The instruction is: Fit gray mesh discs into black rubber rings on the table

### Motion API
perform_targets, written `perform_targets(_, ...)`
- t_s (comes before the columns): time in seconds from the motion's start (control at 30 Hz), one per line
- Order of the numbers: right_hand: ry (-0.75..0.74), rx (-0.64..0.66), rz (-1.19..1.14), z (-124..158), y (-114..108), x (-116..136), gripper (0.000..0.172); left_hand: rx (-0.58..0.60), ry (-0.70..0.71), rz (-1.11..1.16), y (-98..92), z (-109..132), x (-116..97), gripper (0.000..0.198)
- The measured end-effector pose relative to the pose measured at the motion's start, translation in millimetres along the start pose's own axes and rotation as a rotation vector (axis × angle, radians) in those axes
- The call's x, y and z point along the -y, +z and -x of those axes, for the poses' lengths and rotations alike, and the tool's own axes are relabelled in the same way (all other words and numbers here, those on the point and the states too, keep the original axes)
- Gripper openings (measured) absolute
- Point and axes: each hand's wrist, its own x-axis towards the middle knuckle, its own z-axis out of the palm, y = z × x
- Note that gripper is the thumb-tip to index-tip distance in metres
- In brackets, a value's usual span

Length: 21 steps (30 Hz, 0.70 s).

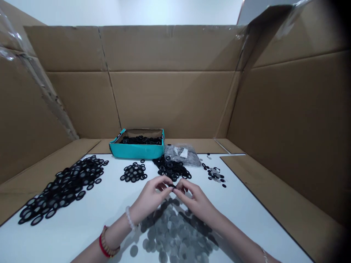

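Observation:
My left hand [155, 193] and my right hand [192, 197] meet over the middle of the white table. Between their fingertips is a small black ring [172, 186], pinched from both sides and partly covered by the fingers. Whether a disc sits in it I cannot tell. Beneath my hands spreads a loose heap of thin grey translucent discs [175, 233]. Just beyond my fingertips lies a pile of black rings [174, 168]. A small cluster of black rings with grey centres [134, 172] is left of that pile.
A long heap of black rings with grey centres [68, 184] covers the left side. At the back stand a teal box [136, 151] of black rings and a clear plastic bag [186, 155]. Scattered rings and discs [215, 173] lie at right. Cardboard walls [170, 102] enclose the table.

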Motion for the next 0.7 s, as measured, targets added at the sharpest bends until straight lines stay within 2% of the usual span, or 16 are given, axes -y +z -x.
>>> perform_targets(0.17,-0.012,-0.013,0.03,3.5,2.3,-0.6,0.025,-0.041,0.015,-0.114,-2.3,-0.3,-2.3,0.006)
perform_targets(0.27,-0.012,-0.014,0.003,3.0,1.6,-0.8,0.022,-0.023,-0.07,0.018,-2.4,-3.2,-0.9,0.006)
perform_targets(0.37,-0.001,0.007,-0.033,0.7,0.1,-1.1,0.016,0.008,-0.168,0.211,-1.6,-4.9,2.5,0.015)
perform_targets(0.47,-0.001,0.011,-0.023,-0.5,0.0,-1.7,0.017,0.028,-0.165,0.279,0.0,-4.3,4.3,0.023)
perform_targets(0.57,-0.004,0.018,-0.025,1.0,2.2,-2.5,0.02,0.018,-0.119,0.185,1.3,-3.1,2.8,0.017)
perform_targets(0.7,0.013,0.006,-0.034,3.6,5.4,-2.2,0.024,-0.061,-0.088,0.053,1.6,-2.7,0.3,0.011)
